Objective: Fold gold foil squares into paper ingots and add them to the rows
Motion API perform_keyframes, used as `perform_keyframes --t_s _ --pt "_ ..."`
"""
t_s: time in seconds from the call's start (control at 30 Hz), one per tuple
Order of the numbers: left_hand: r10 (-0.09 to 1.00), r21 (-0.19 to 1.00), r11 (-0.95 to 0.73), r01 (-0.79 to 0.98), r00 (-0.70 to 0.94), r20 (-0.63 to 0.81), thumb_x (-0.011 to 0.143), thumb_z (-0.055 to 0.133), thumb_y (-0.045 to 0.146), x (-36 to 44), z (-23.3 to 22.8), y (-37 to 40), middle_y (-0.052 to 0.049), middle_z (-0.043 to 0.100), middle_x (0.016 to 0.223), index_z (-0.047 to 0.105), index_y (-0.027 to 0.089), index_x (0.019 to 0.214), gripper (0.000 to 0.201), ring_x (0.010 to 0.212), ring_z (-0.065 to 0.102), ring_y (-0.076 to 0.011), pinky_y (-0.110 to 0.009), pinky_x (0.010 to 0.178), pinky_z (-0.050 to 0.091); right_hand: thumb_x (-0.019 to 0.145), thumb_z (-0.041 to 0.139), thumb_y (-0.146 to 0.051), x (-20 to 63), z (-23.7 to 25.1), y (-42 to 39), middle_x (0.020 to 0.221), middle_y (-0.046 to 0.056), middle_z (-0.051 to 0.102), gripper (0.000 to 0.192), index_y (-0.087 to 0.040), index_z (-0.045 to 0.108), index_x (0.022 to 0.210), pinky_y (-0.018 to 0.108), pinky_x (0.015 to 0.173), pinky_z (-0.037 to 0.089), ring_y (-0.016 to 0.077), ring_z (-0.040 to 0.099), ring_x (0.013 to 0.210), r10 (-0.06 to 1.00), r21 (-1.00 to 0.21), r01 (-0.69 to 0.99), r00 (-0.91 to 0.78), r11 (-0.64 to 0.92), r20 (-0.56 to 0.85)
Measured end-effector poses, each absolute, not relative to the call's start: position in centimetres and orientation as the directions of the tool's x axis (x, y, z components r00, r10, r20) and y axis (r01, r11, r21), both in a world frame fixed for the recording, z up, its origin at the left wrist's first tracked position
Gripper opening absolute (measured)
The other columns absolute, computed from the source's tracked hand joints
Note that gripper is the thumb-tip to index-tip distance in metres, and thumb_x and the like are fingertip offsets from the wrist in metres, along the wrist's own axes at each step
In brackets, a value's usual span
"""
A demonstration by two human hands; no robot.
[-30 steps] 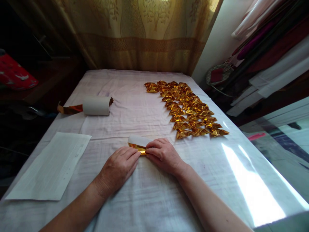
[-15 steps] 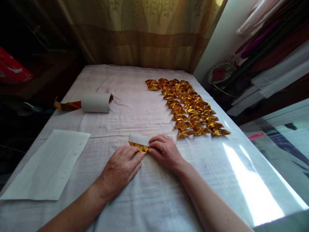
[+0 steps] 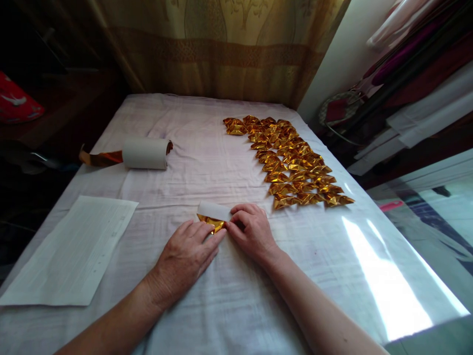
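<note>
A small piece of gold foil paper lies on the cloth in front of me, its white back facing up along the far side and a folded gold flap on the near side. My left hand rests low over the left part of the flap, fingers close together and pressing the paper down, with the thumb at the near edge. At the right end, my right hand pinches the corner between thumb and curled fingers. The fingertips hide both ends of the fold.
Several folded gold foil ingots stand in rows at the far right. A pale roll with a gold strip trailing from it lies at the left, and a white sheet lies nearer. A curtain hangs behind the cloth-covered surface.
The gold flap has a slightly different shape, and my left thumb has moved up and right over it. My right fingers have shifted slightly at the corner. The view has tilted a little.
</note>
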State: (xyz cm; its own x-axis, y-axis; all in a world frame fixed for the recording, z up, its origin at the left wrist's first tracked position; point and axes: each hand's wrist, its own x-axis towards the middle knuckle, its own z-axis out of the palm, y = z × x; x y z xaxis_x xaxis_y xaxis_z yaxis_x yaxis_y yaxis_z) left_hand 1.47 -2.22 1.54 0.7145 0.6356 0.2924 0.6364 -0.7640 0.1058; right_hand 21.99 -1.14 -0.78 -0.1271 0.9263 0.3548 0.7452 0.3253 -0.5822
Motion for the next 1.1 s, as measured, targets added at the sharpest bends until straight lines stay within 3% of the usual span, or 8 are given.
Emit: perform_keyframes --t_s 0.67,0.87,1.1 --pt "0.665 0.063 -0.738 0.671 0.711 0.229 0.093 0.055 0.023 1.8 1.6 -2.4 -0.006 0.068 0.113 0.062 0.021 0.125 0.033 0.106 0.059 -0.0239 -0.044 0.103 0.039 0.082 0.067 -0.014 21.5 -0.4 -1.6 0.099 0.002 0.069 0.009 -0.023 0.064 0.079 0.038 0.086 0.037 0.0212 0.059 0.096 0.945 -0.586 0.763 -0.100 0.273 0.310" --pt "0.665 0.025 -0.738 0.675 0.719 0.201 0.095 0.054 0.027 2.0 1.7 -2.4 -0.005 0.068 0.111 0.063 0.022 0.121 0.028 0.107 0.060 -0.0236 -0.045 0.106 0.035 0.080 0.075 -0.025 20.8 0.2 -1.4 0.095 0.003 0.067 0.013 -0.021 0.062 0.077 0.038 0.083 0.034 0.0226 0.057 0.094 0.967 -0.518 0.833 -0.073 0.193 0.243" --pt "0.649 0.021 -0.751 0.660 0.732 0.206 0.095 0.052 0.022 1.9 1.8 -2.4 -0.006 0.068 0.110 0.062 0.019 0.124 0.031 0.104 0.061 -0.0247 -0.048 0.105 0.036 0.085 0.070 -0.026 20.4 0.1 -1.0 0.091 0.004 0.066 0.012 -0.022 0.061 0.077 0.038 0.081 0.034 0.0228 0.056 0.092 0.971 -0.464 0.874 -0.036 0.146 0.238"
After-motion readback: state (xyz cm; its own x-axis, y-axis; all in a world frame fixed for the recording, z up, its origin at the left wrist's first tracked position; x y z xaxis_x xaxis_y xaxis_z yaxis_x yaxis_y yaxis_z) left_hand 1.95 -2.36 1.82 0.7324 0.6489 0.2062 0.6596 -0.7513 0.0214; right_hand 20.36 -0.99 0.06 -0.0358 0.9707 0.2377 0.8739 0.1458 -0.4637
